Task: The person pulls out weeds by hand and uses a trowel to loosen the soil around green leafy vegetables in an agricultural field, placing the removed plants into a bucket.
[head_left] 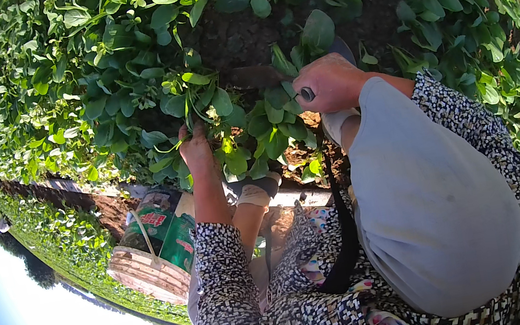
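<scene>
One leafy plant (220, 102) at the middle should be light, soft and easily bruised, best held low by its stems (189, 109); the left hand (197, 149) pinches those stems, the right hand (330, 84) is closed round a knife (253, 77); I count two hands, one knife, one bucket (147, 274) near left, other plants (30, 98) past counting.

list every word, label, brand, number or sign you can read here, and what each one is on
Bucket: its green label has red patches with pale print, small and blurred, so I quote nothing from it.
Knife in the right hand: no lettering that I can make out.
Sleeves: black-and-white pattern, no readable words.
</scene>
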Demonstrator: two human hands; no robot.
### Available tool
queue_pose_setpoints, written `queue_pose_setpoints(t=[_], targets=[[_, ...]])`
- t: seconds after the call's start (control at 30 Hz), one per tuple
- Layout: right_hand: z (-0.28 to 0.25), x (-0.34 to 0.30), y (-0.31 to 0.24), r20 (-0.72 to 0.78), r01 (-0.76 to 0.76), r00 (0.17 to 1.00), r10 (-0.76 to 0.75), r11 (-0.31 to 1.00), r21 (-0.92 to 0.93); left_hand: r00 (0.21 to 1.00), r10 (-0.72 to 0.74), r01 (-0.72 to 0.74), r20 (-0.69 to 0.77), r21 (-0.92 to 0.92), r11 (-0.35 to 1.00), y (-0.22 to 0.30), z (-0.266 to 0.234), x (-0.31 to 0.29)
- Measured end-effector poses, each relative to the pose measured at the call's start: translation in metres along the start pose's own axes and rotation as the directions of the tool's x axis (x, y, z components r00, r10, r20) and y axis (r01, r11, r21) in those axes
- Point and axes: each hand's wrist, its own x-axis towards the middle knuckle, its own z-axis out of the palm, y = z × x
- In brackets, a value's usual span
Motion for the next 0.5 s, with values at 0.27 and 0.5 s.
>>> queue_pose_setpoints(t=[0.27, 0.5], targets=[[-0.014, 0.004, 0.005, 0.073, 0.031, 0.997, -0.029, 0.999, -0.027, 0.899, -0.055, -0.190, 0.434, 0.501, 0.844, -0.028, 0.051, -0.018], [-0.013, 0.013, -0.011, 0.049, 0.089, 0.995, -0.088, 0.995, -0.038, 0.959, 0.173, -0.151, 0.225, -0.112, 0.982, -0.070, 0.043, -0.050]])
